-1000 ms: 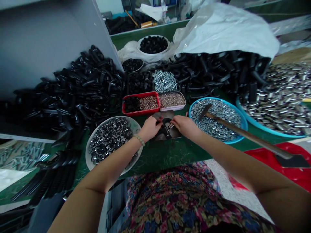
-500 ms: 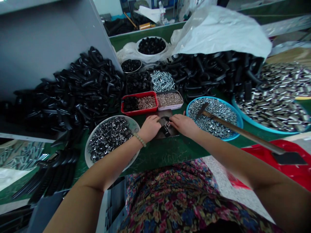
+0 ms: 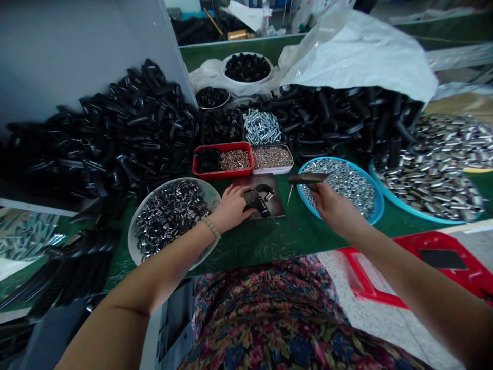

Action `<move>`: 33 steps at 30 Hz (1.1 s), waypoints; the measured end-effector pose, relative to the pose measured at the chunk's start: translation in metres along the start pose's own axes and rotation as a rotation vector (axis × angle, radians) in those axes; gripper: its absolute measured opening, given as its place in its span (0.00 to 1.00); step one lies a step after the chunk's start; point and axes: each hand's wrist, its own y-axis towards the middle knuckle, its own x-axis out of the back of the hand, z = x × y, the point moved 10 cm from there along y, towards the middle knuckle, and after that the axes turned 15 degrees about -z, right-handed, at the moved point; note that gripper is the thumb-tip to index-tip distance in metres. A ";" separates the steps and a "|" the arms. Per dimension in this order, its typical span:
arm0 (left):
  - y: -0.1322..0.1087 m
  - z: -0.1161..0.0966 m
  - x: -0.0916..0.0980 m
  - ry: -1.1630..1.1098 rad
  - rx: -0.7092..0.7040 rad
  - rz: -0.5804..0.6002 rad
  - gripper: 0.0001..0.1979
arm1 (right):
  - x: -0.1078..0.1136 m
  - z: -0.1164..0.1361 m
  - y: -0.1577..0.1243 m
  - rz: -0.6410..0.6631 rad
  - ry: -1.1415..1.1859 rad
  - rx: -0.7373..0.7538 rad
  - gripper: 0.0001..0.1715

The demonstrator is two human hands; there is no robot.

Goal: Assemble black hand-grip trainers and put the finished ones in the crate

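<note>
My left hand (image 3: 231, 208) is closed on a black plastic part (image 3: 257, 199) and pins it to a small dark metal plate (image 3: 276, 206) on the green bench. To the right, my right hand (image 3: 333, 208) is wrapped around a hammer; its dark head (image 3: 308, 178) sticks out to the left over the rim of a blue bowl (image 3: 379, 204) of silver nuts. A thin pin (image 3: 289, 194) hangs from the fingers just under the hammer head. My hand and forearm hide the hammer's handle.
A white bowl (image 3: 131, 237) of metal rings sits left of the plate. Behind it are a red tray (image 3: 222, 175), a tray of pins (image 3: 271, 157) and bolts (image 3: 262, 127). Black handles (image 3: 115, 139) are piled left and back. Metal tubes (image 3: 435, 164) and a red stool (image 3: 442, 259) are at right.
My right hand left the black part and picked up the hammer that lay across the blue bowl. The left hand stayed on the part. The view shifted slightly.
</note>
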 end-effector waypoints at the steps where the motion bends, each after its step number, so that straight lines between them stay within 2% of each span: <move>1: 0.000 0.000 0.000 -0.005 0.003 -0.005 0.23 | 0.000 0.021 -0.001 0.031 0.087 0.029 0.21; 2: 0.000 0.000 0.000 -0.010 0.007 -0.004 0.23 | 0.000 0.037 -0.001 0.052 0.151 0.053 0.21; 4: 0.000 0.000 0.000 -0.016 0.009 -0.001 0.23 | 0.000 0.053 0.001 0.062 0.211 0.057 0.20; 9: -0.001 0.000 0.001 -0.010 0.014 -0.023 0.22 | -0.014 0.059 0.003 0.128 0.196 0.046 0.19; 13: 0.001 0.008 0.002 -0.077 0.083 -0.083 0.31 | -0.010 0.088 0.009 0.062 0.263 0.130 0.20; 16: 0.001 0.010 0.005 -0.111 0.111 -0.127 0.34 | -0.020 0.098 0.010 0.142 0.200 0.207 0.20; 17: 0.000 0.008 0.005 -0.099 0.098 -0.123 0.33 | -0.020 0.092 0.011 0.146 0.178 0.201 0.20; 19: -0.004 0.001 0.003 -0.030 0.057 -0.096 0.30 | -0.014 0.060 0.014 0.077 0.122 0.123 0.21; 23: -0.010 -0.016 -0.002 0.057 -0.004 0.005 0.20 | 0.004 -0.044 0.002 -0.104 -0.255 -0.118 0.25; 25: -0.005 -0.019 0.002 -0.027 0.047 0.005 0.19 | 0.006 -0.076 -0.005 -0.140 -0.417 -0.123 0.26; 26: -0.001 -0.019 0.004 -0.110 0.100 0.004 0.18 | 0.006 -0.082 -0.005 -0.170 -0.456 -0.091 0.25; 28: 0.005 -0.018 0.002 -0.294 0.217 0.027 0.15 | 0.008 -0.074 0.005 -0.257 -0.447 0.005 0.23; 30: 0.006 -0.016 -0.006 -0.377 0.300 0.086 0.16 | 0.005 -0.047 0.030 -0.313 -0.345 0.111 0.22; 33: 0.000 -0.007 -0.008 -0.215 0.330 0.107 0.15 | -0.022 0.007 0.083 -0.205 -0.190 0.266 0.20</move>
